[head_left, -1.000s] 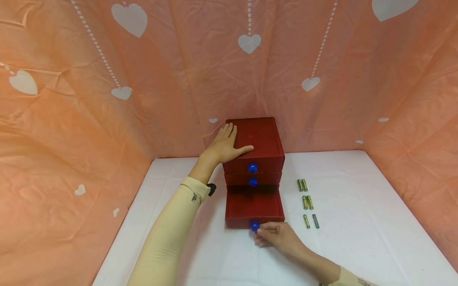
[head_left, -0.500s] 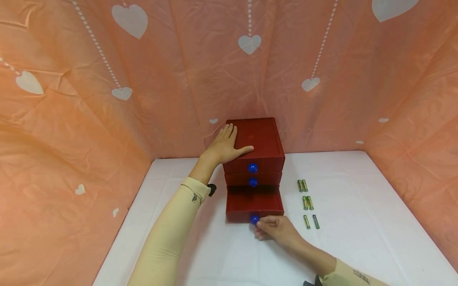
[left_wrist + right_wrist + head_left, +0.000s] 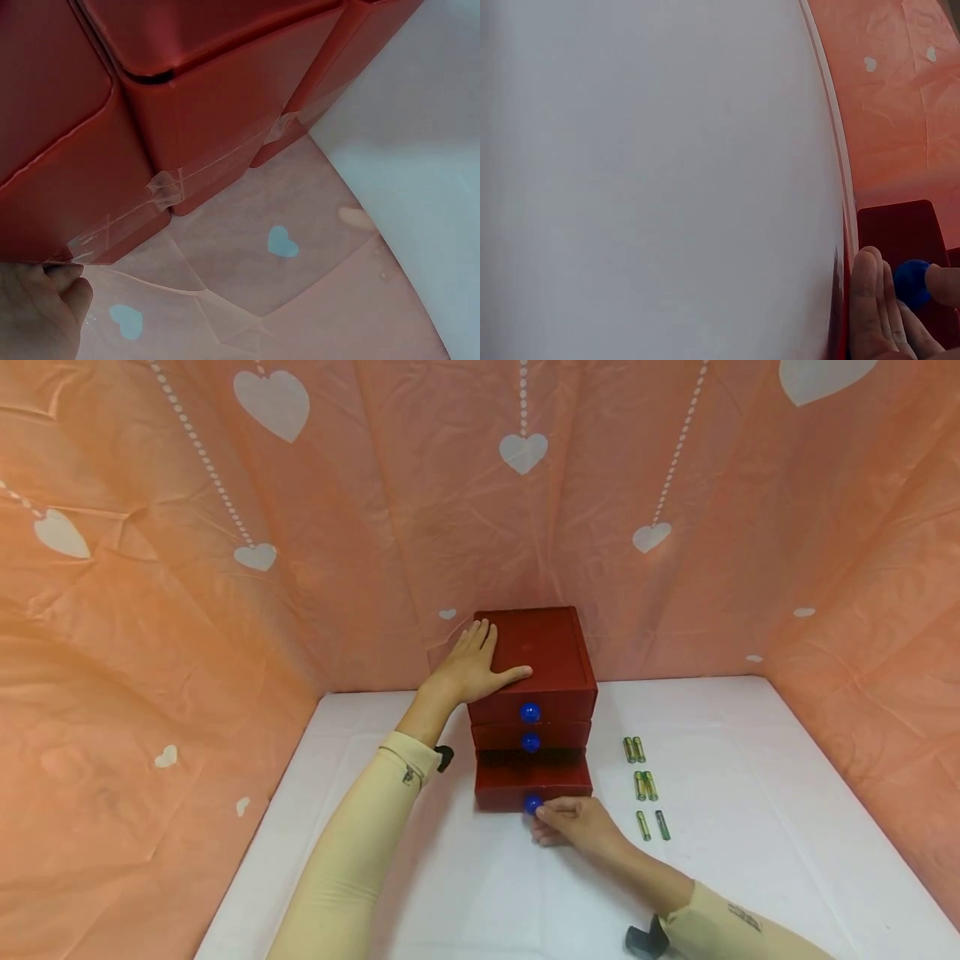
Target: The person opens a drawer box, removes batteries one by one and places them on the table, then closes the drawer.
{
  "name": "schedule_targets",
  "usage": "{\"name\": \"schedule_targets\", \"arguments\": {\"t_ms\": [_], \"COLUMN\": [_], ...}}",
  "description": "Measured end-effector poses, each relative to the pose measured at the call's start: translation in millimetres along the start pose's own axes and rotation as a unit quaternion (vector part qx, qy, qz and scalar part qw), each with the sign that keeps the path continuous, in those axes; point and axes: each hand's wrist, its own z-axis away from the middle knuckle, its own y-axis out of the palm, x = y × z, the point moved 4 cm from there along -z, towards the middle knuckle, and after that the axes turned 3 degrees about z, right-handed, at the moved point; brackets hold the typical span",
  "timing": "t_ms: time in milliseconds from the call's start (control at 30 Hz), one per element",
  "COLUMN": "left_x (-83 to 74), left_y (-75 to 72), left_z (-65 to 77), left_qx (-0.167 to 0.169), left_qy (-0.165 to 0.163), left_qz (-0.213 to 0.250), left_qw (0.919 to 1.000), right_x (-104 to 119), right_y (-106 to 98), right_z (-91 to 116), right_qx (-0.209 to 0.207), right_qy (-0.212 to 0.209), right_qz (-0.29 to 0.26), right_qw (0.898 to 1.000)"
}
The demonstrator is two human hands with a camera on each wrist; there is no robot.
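Observation:
A red three-drawer cabinet [image 3: 536, 647] stands at the back of the table, each drawer with a round blue knob. Its bottom drawer [image 3: 498, 799] is partly out, and the top and middle drawers are closed. My left hand [image 3: 468, 668] rests spread on the cabinet's top at the left edge. With thumb and fingers my right hand [image 3: 581, 822] pinches the bottom drawer's blue knob [image 3: 533, 803]. In the right wrist view the same blue knob [image 3: 912, 283] sits between thumb and fingers. Clear tape [image 3: 166, 187] joins the cabinet's sections in the left wrist view.
Several green batteries lie in three pairs right of the cabinet: a back pair [image 3: 633, 749], a middle pair [image 3: 645, 785] and a front pair [image 3: 652, 826]. A white cloth covers the table [image 3: 750, 793]. An orange curtain [image 3: 450, 510] with white hearts hangs behind and at both sides.
The bottom drawer has slid inward towards the cabinet, with my right hand moving along on its knob. My left hand stays in place on the top.

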Motion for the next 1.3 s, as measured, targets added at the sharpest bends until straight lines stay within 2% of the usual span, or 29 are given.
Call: {"name": "schedule_targets", "arguments": {"t_ms": [533, 967, 1300], "left_x": [-1.2, -2.1, -1.1], "left_y": [0.3, -0.5, 0.0], "left_z": [0.2, 1.3, 1.5], "left_qx": [-0.001, -0.006, -0.007], "left_qy": [-0.006, -0.003, -0.006], "left_qz": [0.003, -0.006, -0.001], "left_qw": [1.0, 1.0, 1.0], "right_x": [1.8, 2.3, 2.7], "right_y": [-7.0, -8.9, -10.7], "right_z": [-21.9, -38.2, -46.8], "right_qx": [-0.01, -0.042, -0.06], "right_qy": [-0.003, 0.013, 0.02], "right_qz": [-0.004, -0.026, -0.019], "right_qw": [1.0, 0.999, 0.998]}}
